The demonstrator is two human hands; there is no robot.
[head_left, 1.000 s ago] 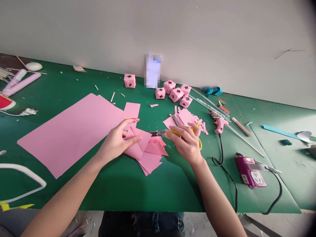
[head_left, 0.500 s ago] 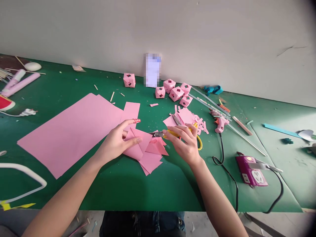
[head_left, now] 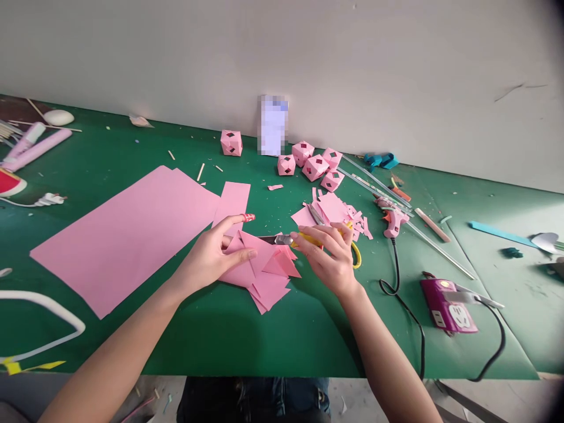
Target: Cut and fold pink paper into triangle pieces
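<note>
The green tabletop (head_left: 185, 335) met a pale wall (head_left: 176, 64) at its far side, where a phone-like panel (head_left: 272, 126) leaned. At the middle, the left hand's (head_left: 211, 252) thumb and fingers pinched a folded pink paper (head_left: 247, 255). The right hand's (head_left: 330, 255) fingers curled around a yellow-handled knife (head_left: 282, 239), its blade at the paper. Pink sheets (head_left: 123, 235) lay left, a purple power adapter (head_left: 448, 305) near right; bits littered the floor (head_left: 348, 402).
</note>
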